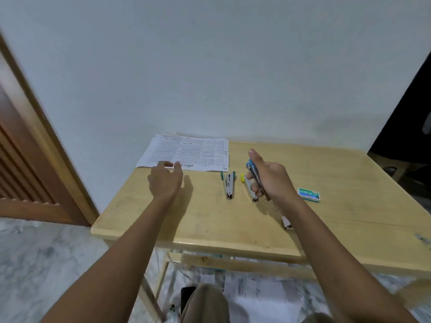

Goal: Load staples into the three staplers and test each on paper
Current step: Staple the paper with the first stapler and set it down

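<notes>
My right hand (270, 178) is closed around a blue-handled stapler (254, 173), lifted just above the wooden table (233, 220). Under it lies a yellow-handled stapler (250, 188). To its left a green-handled stapler (229, 184) lies flat. My left hand (166, 178) hovers with fingers spread at the near edge of a printed paper sheet (186, 151) in the table's far left corner; whether it touches the sheet is unclear. A green staple box (308, 195) sits to the right of my right hand.
A small staple strip or box part (286, 222) lies near the table's front, by my right forearm. A wooden door (21, 164) stands at the left. Papers lie on the marble floor (46, 257) under the table. Another small metal piece (422, 238) rests at the right edge.
</notes>
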Motion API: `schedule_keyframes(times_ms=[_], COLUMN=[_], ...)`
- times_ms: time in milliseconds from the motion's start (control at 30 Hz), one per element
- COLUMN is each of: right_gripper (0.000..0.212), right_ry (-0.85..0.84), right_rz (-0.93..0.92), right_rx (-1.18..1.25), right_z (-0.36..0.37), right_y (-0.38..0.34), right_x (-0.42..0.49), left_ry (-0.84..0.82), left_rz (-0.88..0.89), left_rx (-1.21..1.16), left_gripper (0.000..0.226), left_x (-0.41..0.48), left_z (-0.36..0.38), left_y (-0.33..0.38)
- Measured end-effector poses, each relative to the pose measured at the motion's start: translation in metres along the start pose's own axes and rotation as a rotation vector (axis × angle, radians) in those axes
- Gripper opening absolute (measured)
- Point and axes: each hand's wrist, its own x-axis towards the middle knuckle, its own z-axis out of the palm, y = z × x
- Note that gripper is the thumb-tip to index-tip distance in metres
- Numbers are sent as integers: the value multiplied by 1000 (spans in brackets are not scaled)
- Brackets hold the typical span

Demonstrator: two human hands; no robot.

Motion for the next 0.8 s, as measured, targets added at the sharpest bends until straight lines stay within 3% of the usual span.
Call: schedule_keyframes(times_ms=[100, 267, 433, 533, 600, 700, 800], right_gripper=[56, 63, 56, 54, 53, 54, 55], right_ry=[-48, -102, -148, -150, -147, -144, -158], right_rz=[-21, -67, -85, -81, -67, -50, -56], right_rx=[-55, -136, -145, -105, -73, -33, -20], right_z=[8, 16, 24, 29, 32, 34, 30], right_y=[-11, -19, -20, -17, -15, -9, -5], right_x=[9, 28, 47, 54, 56, 55, 49], left_ry=[41, 21, -96, 50, 135, 220, 285], left_rz=[-51, -263, -289, -186, -86, 48, 210], left_rx=[345, 508, 486, 493, 445, 177, -154], left_gripper=[68, 94, 77, 74, 58, 22, 15], left_x=[42, 94, 121, 118, 116, 114, 101], left_z=[-1, -6, -12, -5, -2, -4, -8], left_y=[-9, -25, -35, -39, -41, -42, -38])
